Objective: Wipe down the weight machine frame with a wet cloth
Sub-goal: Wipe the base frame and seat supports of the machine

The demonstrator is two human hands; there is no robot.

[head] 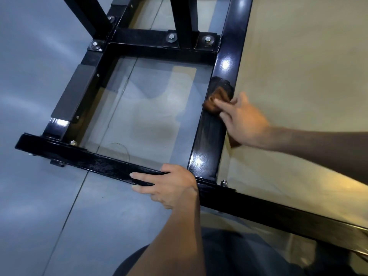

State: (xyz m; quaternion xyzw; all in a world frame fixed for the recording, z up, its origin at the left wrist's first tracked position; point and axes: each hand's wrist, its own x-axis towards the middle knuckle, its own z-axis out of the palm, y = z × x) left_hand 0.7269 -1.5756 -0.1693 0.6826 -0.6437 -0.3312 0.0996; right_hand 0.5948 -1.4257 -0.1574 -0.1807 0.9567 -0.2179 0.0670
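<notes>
two hands (244,121) (169,186) | right grips cloth (214,102) on frame (209,140) | left flat on crossbar (99,162) | wall (298,66) adjoining

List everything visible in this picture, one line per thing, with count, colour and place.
weight machine frame: one, glossy black, square base bars lying on the floor, uprights rising at the top
bolts: several, silver, at the frame's joints
cloth: one, brown, on the frame's right-hand bar
floor: grey on the left, beige on the right
left hand: one, resting on the near cross bar, fingers straight along it
right hand: one, pressing the cloth on the right-hand bar
</notes>
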